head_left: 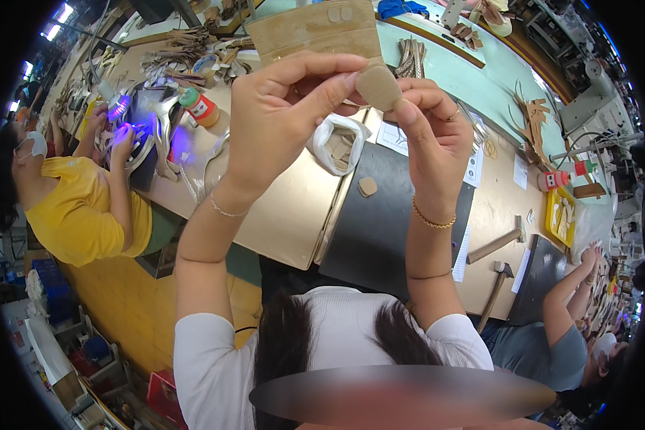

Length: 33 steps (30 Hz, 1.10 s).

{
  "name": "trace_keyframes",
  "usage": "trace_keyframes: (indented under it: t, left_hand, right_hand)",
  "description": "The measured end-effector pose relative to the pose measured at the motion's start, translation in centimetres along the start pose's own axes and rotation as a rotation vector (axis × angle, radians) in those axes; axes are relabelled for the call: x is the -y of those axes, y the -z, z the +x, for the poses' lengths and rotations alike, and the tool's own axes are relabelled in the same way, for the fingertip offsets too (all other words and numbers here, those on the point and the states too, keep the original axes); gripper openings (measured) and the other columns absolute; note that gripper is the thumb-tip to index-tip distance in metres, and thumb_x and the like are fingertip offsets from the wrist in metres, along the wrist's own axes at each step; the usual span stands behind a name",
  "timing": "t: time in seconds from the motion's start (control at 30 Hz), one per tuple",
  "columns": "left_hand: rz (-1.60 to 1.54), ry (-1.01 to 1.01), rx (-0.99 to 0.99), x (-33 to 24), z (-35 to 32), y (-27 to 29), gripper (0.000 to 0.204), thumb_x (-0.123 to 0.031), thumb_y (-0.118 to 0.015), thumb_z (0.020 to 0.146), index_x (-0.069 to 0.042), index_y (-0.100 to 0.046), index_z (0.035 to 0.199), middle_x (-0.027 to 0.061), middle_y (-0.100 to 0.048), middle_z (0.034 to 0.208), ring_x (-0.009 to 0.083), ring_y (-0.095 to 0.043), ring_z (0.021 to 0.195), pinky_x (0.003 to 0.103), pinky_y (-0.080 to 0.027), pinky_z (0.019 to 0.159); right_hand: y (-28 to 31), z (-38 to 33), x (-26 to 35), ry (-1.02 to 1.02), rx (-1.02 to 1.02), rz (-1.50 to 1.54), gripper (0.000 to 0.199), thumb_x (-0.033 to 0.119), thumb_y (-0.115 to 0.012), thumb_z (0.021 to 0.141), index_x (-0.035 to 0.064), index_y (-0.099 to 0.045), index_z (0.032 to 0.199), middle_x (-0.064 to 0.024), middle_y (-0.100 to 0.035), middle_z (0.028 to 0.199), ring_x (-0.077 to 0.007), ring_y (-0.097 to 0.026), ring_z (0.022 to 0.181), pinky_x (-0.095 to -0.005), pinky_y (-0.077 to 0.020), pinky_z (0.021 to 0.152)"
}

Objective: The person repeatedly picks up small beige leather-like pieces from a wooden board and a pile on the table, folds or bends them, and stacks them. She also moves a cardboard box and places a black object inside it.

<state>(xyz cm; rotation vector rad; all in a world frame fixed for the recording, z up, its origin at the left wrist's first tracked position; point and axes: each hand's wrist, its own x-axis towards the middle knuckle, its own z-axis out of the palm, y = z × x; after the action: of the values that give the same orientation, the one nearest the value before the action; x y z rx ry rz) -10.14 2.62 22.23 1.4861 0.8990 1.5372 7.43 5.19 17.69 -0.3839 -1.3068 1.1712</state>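
In front of me, raised above the bench, a small rounded beige piece (380,87) is pinched between both hands. My left hand (287,118) grips its left edge with thumb and index finger. My right hand (437,136) pinches its lower right edge. Whether it is leather or board I cannot tell. Below lies a black mat (387,215) with a few similar beige pieces (367,187) on it. A white bag (319,147), its mouth wide, holds more beige pieces. Behind my hands stands a brown board (315,36) with small pale pieces near its top edge.
Two hammers (496,246) lie on the bench at right, near a yellow tray (554,215) and red-labelled bottles (552,179). An orange-labelled bottle (199,107) stands at left. Co-workers sit either side: one in a yellow shirt (86,204) under a purple lamp, another in grey (545,351).
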Motion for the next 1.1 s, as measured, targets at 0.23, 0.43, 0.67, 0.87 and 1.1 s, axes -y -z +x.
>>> trace_keyframes:
  t: [0.23, 0.43, 0.67, 0.87, 1.1]
  left_hand:
    - [-0.032, 0.010, 0.037, -0.5, -0.7, -0.2, 0.019, -0.003, -0.064, 0.091, 0.003, -0.069, 0.108, 0.0102, -0.071, 0.098, 0.0166, -0.070, 0.087, 0.027, -0.058, 0.078]
    - [-0.047, -0.011, 0.057, -0.8, -1.0, -0.3, 0.019, -0.002, -0.062, 0.092, 0.003, -0.068, 0.109, 0.0110, -0.069, 0.101, 0.0176, -0.069, 0.090, 0.027, -0.058, 0.080]
    - [-0.114, -0.017, 0.061, -0.6, -1.3, -0.5, 0.020, -0.001, -0.065, 0.089, 0.005, -0.067, 0.108, 0.0124, -0.069, 0.101, 0.0159, -0.069, 0.091, 0.026, -0.058, 0.079]
    - [-0.050, 0.003, 0.005, -0.7, -1.4, -0.8, 0.022, 0.001, -0.069, 0.085, 0.005, -0.068, 0.106, 0.0117, -0.071, 0.094, 0.0141, -0.069, 0.085, 0.024, -0.057, 0.076]
    - [-0.050, 0.013, -0.024, -0.5, -1.6, -1.3, 0.023, 0.001, -0.069, 0.086, 0.006, -0.066, 0.108, 0.0130, -0.070, 0.095, 0.0152, -0.069, 0.084, 0.026, -0.058, 0.076]
  right_hand:
    - [-0.2, -0.5, 0.6, -0.006, -0.061, 0.005, 0.013, 0.005, -0.068, 0.089, -0.0039, -0.064, 0.098, -0.0082, -0.067, 0.102, -0.0073, -0.060, 0.085, -0.0203, -0.0478, 0.073]
    - [-0.4, -0.6, 1.0, 0.022, -0.060, -0.006, 0.011, 0.003, -0.068, 0.089, -0.0040, -0.064, 0.096, -0.0084, -0.067, 0.101, -0.0060, -0.058, 0.081, -0.0185, -0.0464, 0.067]
    - [-0.4, -0.8, 1.2, 0.016, -0.066, -0.003, 0.010, 0.002, -0.067, 0.088, -0.0044, -0.064, 0.095, -0.0096, -0.066, 0.101, -0.0047, -0.057, 0.078, -0.0170, -0.0449, 0.062]
    - [-0.6, -0.9, 1.2, 0.036, -0.057, -0.007, 0.011, 0.001, -0.068, 0.087, -0.0048, -0.064, 0.095, -0.0111, -0.066, 0.100, -0.0073, -0.058, 0.082, -0.0185, -0.0464, 0.066]
    - [-0.7, -1.1, 1.3, 0.054, -0.056, -0.037, 0.011, -0.001, -0.071, 0.084, -0.0035, -0.062, 0.089, -0.0143, -0.066, 0.101, -0.0109, -0.061, 0.087, -0.0222, -0.0490, 0.075]
